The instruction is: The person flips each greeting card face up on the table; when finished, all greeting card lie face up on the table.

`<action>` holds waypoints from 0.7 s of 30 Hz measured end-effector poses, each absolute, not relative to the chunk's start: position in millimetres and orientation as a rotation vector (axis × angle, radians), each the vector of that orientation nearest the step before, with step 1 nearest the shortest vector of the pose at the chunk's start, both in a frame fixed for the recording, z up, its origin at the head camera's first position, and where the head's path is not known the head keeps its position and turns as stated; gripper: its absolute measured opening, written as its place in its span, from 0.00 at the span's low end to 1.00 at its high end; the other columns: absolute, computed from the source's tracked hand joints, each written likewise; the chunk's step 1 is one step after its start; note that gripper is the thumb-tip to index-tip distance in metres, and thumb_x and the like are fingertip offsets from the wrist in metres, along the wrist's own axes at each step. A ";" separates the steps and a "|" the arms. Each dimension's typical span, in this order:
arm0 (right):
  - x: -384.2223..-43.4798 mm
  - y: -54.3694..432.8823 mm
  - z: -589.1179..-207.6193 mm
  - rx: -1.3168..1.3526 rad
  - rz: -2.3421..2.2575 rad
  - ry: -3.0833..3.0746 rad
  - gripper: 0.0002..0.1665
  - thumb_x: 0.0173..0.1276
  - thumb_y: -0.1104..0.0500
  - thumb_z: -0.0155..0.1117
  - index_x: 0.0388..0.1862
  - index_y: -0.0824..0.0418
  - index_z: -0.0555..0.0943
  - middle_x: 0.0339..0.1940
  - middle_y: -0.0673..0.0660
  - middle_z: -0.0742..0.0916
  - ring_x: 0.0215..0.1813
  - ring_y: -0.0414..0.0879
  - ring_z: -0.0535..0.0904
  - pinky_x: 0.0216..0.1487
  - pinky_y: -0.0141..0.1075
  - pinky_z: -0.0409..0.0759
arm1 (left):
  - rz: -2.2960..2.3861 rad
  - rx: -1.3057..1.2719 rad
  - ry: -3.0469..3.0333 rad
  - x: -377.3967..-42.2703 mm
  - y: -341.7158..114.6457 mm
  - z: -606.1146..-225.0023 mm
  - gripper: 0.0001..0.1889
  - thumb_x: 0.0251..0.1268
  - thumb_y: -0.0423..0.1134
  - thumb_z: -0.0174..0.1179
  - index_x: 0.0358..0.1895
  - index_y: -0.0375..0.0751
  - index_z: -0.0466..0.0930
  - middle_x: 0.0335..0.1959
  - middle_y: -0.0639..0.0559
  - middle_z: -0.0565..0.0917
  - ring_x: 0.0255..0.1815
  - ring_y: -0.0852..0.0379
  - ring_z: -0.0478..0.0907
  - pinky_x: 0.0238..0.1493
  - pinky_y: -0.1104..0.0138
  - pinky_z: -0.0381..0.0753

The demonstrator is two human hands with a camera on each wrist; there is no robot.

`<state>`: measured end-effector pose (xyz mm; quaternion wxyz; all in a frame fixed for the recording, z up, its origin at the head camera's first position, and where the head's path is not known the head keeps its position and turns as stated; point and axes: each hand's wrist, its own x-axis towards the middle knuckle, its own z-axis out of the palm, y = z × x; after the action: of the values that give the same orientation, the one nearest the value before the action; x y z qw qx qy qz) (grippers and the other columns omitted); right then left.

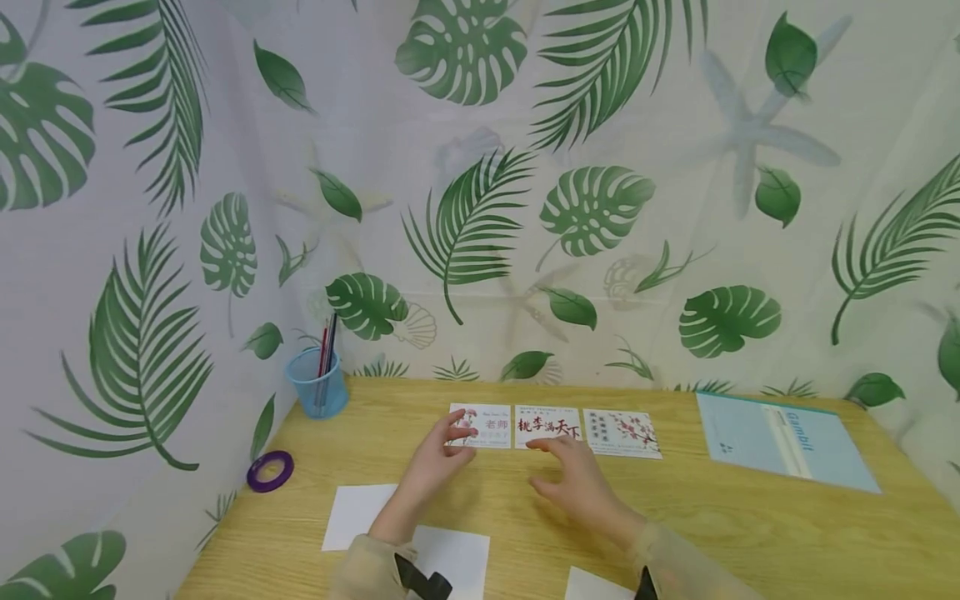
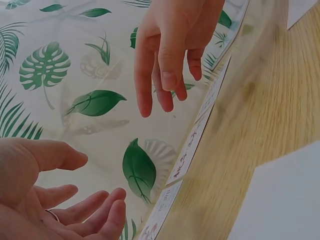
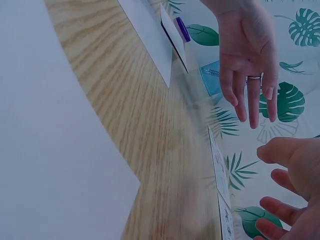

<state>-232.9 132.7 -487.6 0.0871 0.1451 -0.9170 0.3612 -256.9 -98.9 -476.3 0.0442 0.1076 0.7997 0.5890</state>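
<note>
Three printed cards lie side by side on the table. The left card point(image 1: 491, 417) has pink flowers, the middle card point(image 1: 543, 414) bears red Chinese characters, and the right card point(image 1: 626, 429) shows red blossoms. My left hand point(image 1: 433, 457) hovers by the left card, fingers spread and holding nothing; a ring shows on it in the left wrist view. Near the lower edge of the middle card is my right hand point(image 1: 581, 482), its fingers loosely bent, also empty. In the right wrist view the left hand point(image 3: 250, 60) hangs with fingers extended, apart from the right hand point(image 3: 300, 175).
White sheets of paper lie nearer me: one at left point(image 1: 354, 517), another by my left wrist point(image 1: 461, 558), a third at the front point(image 1: 596, 586). A purple ring point(image 1: 257, 478) and a blue pen cup point(image 1: 303, 390) stand left. A pale blue Gambit packet point(image 1: 738, 433) lies right. Leaf-patterned cloth encloses the table.
</note>
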 end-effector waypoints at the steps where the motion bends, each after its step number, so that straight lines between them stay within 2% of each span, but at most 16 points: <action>1: -231.7 134.3 -486.1 0.425 1.094 -2.738 0.25 0.55 0.64 0.75 0.53 0.59 0.83 0.49 0.61 0.85 0.53 0.56 0.78 0.58 0.54 0.74 | 1.809 0.340 2.441 -255.6 -97.1 -476.0 0.32 0.66 0.30 0.59 0.73 0.33 0.61 0.61 0.28 0.76 0.50 0.41 0.82 0.51 0.57 0.84; 15: -202.9 171.3 -487.4 0.374 1.132 -2.745 0.26 0.58 0.62 0.74 0.57 0.57 0.82 0.55 0.57 0.85 0.60 0.57 0.78 0.64 0.56 0.73 | 1.803 0.386 2.374 -234.4 -71.5 -477.8 0.27 0.64 0.29 0.59 0.67 0.36 0.70 0.60 0.29 0.77 0.50 0.41 0.82 0.50 0.55 0.84; 21: -193.3 193.1 -485.7 0.310 1.099 -2.736 0.27 0.58 0.63 0.74 0.58 0.58 0.81 0.57 0.59 0.85 0.61 0.59 0.77 0.64 0.58 0.72 | 1.729 0.416 2.372 -223.4 -55.1 -475.5 0.26 0.61 0.29 0.63 0.64 0.39 0.74 0.58 0.34 0.79 0.47 0.46 0.83 0.45 0.59 0.85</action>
<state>-193.3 193.1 -485.7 0.0882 0.1040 -0.9193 0.3692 -223.4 -55.1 -475.5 0.0883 0.1398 0.7971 0.5808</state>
